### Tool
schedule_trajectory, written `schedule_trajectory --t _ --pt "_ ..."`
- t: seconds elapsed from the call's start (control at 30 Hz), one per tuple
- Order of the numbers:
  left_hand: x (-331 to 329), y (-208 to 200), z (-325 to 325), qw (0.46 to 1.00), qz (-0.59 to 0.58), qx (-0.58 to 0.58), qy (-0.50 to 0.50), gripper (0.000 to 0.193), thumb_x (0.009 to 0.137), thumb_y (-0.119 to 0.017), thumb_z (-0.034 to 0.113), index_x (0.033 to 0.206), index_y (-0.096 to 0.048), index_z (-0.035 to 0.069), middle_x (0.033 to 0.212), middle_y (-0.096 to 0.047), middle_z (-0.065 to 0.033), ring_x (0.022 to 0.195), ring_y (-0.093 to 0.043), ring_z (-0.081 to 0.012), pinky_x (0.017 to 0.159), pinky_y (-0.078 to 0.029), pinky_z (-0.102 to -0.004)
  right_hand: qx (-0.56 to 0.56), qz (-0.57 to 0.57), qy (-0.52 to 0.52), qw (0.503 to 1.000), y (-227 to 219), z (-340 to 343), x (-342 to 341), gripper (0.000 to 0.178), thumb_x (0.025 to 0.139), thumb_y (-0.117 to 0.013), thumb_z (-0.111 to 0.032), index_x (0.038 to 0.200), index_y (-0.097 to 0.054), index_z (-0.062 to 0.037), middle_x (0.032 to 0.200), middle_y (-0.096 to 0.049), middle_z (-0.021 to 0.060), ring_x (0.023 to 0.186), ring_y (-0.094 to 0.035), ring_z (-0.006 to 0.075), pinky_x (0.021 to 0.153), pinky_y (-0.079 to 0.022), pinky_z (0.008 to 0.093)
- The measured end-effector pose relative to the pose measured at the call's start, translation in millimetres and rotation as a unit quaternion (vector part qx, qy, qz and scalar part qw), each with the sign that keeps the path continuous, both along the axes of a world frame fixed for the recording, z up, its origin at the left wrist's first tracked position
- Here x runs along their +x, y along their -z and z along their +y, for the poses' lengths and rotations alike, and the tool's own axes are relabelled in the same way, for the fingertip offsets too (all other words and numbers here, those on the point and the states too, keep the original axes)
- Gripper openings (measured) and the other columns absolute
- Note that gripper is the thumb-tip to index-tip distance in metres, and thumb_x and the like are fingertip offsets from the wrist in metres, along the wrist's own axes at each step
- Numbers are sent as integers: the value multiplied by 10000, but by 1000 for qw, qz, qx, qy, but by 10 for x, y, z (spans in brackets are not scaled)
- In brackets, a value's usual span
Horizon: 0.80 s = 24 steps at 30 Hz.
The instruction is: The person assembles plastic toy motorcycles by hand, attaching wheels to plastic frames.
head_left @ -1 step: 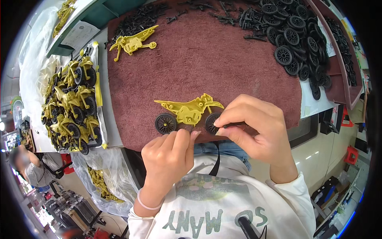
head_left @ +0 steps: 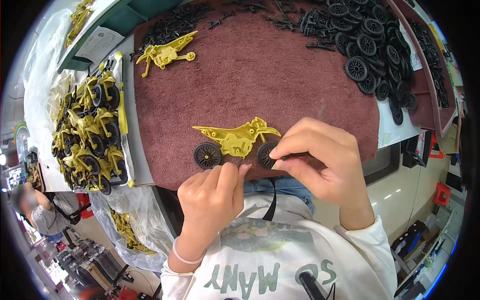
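A yellow toy motorbike body point(head_left: 239, 140) lies flat near the front of the towel. A black spoked rear wheel point(head_left: 207, 155) sits at its left end, with a small yellow hub showing. The black front wheel point(head_left: 267, 153) is at its right end, partly behind my right fingers. My right hand point(head_left: 322, 162) pinches a thin black piece point(head_left: 294, 156) between thumb and forefinger, right beside the front wheel. Just below the body, my left hand point(head_left: 212, 197) is closed with its fingers curled; whatever they hold, if anything, is hidden.
The reddish-brown towel point(head_left: 240, 80) carries another yellow body point(head_left: 167, 54), black wheels point(head_left: 367, 45) and small black parts point(head_left: 172, 27). At left, assembled yellow motorbikes point(head_left: 92, 130) fill a tray beside a green bin point(head_left: 135, 17). A brown bin point(head_left: 425, 100) stands right. A person point(head_left: 50, 210) sits far left.
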<state>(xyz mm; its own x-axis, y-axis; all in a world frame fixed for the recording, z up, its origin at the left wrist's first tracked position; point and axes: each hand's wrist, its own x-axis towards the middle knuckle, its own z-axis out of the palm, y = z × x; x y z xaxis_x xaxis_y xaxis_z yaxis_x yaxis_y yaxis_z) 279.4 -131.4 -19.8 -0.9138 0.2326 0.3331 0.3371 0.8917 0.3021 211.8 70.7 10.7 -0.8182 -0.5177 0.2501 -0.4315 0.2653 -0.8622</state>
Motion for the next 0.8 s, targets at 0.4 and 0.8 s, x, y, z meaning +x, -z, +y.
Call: schedule_trajectory --t 0.4,0.8 --pt "30 -60 107 998 -56 -23 -34 343 848 -711 121 645 -436 92 506 -434 -29 378 -450 -194 389 -334 -315 -10 10 57 998 24 44 -154 195 726 -734 41 916 -740 -2 846 -634 83 758 -606 161 659 -467 245" --pt "-30 -183 155 988 -143 11 -57 303 880 -657 150 654 -464 94 488 -489 -56 374 -510 -253 382 -363 -373 100 -253 -184 944 -65 -324 -950 141 740 -741 19 851 -657 45 798 -681 39 751 -633 78 684 -508 234"
